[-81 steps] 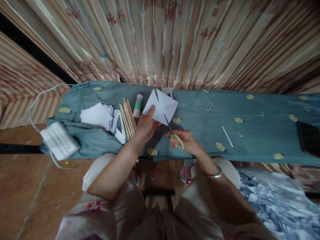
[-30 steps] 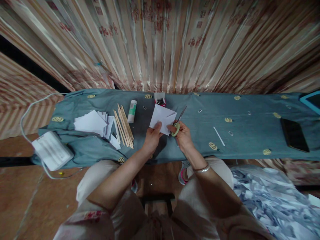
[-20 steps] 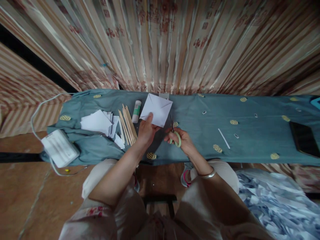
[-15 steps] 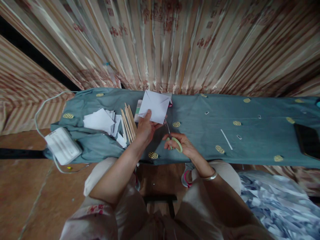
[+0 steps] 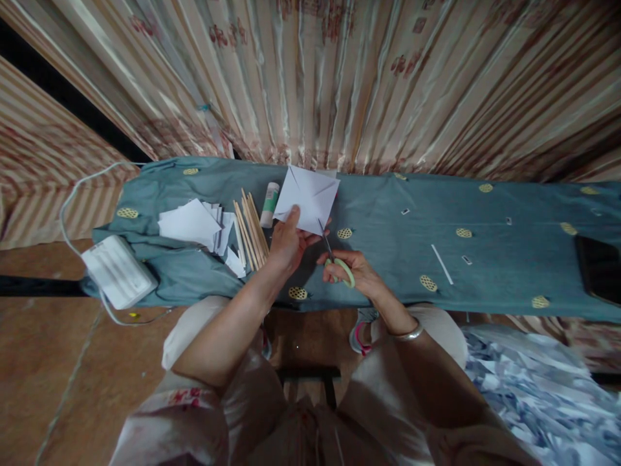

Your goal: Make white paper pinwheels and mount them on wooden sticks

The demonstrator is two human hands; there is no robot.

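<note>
White paper square (image 5: 306, 197) held raised above the patterned cloth (image 5: 383, 249), gripped at its near-left edge by the left hand (image 5: 286, 246): thumb pressed on top, fingers tucked beneath. By this pinch the sheet is probably kept flat and steady, with most of its face left uncovered beyond the thumb tip. Fine lines are seen running inward from the two far corners; whether each is a slit or a crease cannot be told.

Scissors (image 5: 332, 257) grasped by the right hand (image 5: 356, 268), fingers curled about the green handles. The blades are pointed away from the right fingers and brought to the near-right corner of the sheet, just beside the left fingertips. The sheet appears to be gripped clear of that corner so that room is left for the blades; their exact spread is too small to judge.

Just left of the left thumb, a glue-stick-like tube (image 5: 270, 204) is laid. Further left, wooden sticks (image 5: 251, 230) are bunched roughly parallel, then a paper stack (image 5: 190, 222) is heaped; all are presumably placed for easy reach of the left fingers. Well to the right of the right fingers, a thin white strip (image 5: 442, 264) is left lying alone, apart from the handwork.
</note>
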